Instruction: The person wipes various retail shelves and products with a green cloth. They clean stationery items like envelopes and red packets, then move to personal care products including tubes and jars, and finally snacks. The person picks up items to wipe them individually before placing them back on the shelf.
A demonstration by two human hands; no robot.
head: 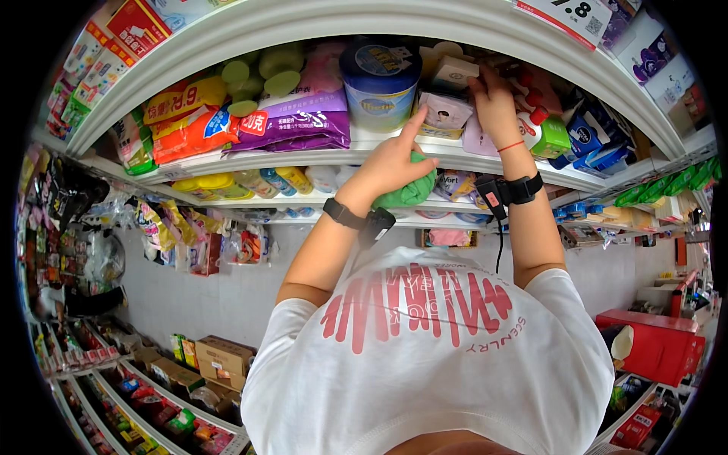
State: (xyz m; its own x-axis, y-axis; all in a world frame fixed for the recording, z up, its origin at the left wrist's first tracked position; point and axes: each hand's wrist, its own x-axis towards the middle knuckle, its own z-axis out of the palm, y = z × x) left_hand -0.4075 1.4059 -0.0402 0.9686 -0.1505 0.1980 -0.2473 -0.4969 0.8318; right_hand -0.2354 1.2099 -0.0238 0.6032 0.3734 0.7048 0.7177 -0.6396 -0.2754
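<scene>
My left hand (389, 162) holds a bunched green cloth (410, 187) against the palm. Its index finger points up, its tip at the left edge of a small box with a picture on it (446, 114). Deeper on the shelf, my right hand (493, 105) is at the right side of a small white box (456, 73); its fingertips are partly hidden, so I cannot tell whether it grips the box. A large blue-lidded tub (380, 85) stands left of these boxes. Bottles with red caps (537, 116) and a green box (553, 138) are right of my right wrist.
Purple bags (296, 128) and an orange bag (193, 133) fill the shelf's left part. Blue Nivea packages (586, 136) stand at the right. The white upper shelf edge (364, 17) overhangs my hands. Lower shelves hold several bottles (278, 181). Another person (54, 301) is far left.
</scene>
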